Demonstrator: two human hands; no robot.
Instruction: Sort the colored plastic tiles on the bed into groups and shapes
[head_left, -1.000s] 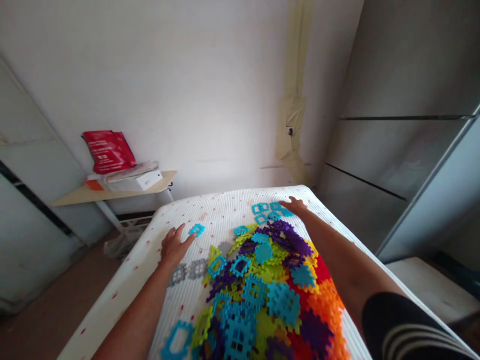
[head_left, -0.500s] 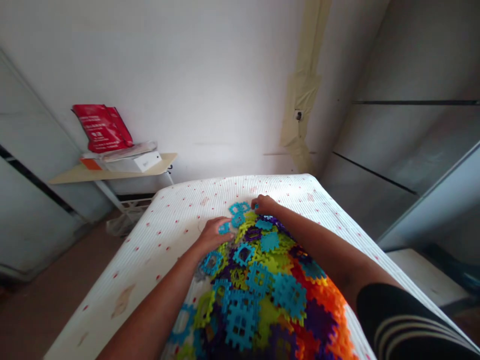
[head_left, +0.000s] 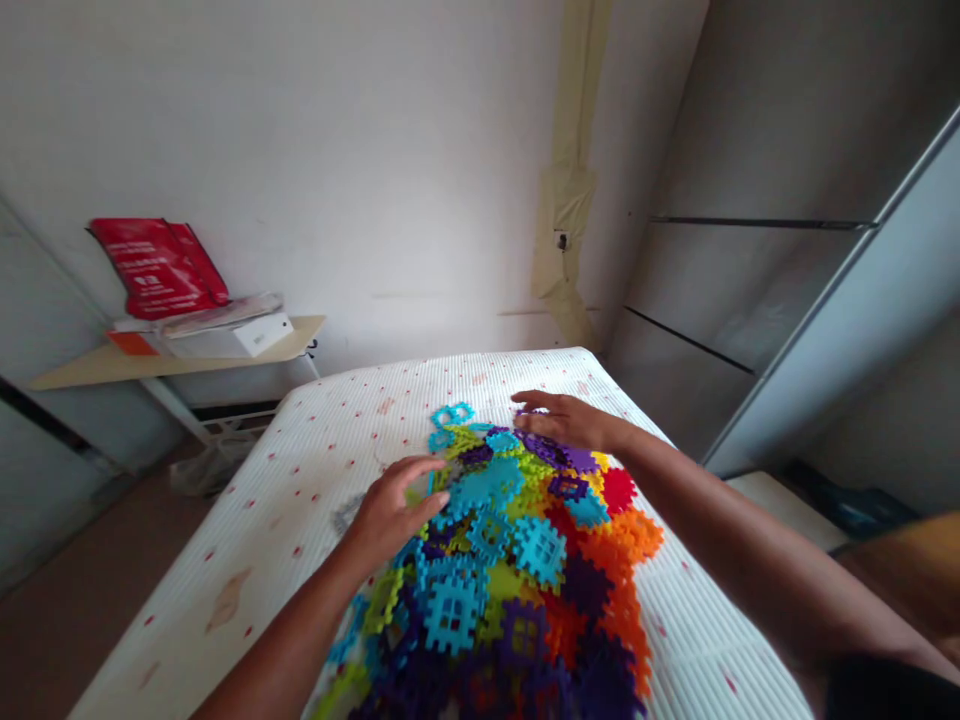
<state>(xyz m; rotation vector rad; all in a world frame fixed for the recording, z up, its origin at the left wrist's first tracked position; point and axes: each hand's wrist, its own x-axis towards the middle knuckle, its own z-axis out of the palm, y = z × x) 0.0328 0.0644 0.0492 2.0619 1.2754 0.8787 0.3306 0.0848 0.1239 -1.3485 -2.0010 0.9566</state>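
View from my head, looking down the bed (head_left: 337, 430), a white ribbed mattress with small red marks. A pile of tiles (head_left: 517, 560), flat plastic pieces with notched edges in blue, green, purple, orange and red, lies heaped along the middle of the mattress and runs toward me.

My left hand (head_left: 390, 505) is open, palm down, fingers stretched forward. It rests against the left edge of the pile, on blue and green pieces, and grips nothing. My right hand (head_left: 570, 420) is likewise open and flat, fingers pointing left, laid on the purple pieces at the far end of the pile. It encloses nothing either.

Two linked blue frames (head_left: 451, 413) lie just beyond the pile, between my two hands and slightly farther away. A grey piece (head_left: 346, 515) lies on the mattress just left of my left hand.

Against the wall at left, a shelf (head_left: 172, 358) carries a red bag (head_left: 157, 265) and a white box (head_left: 262, 335).
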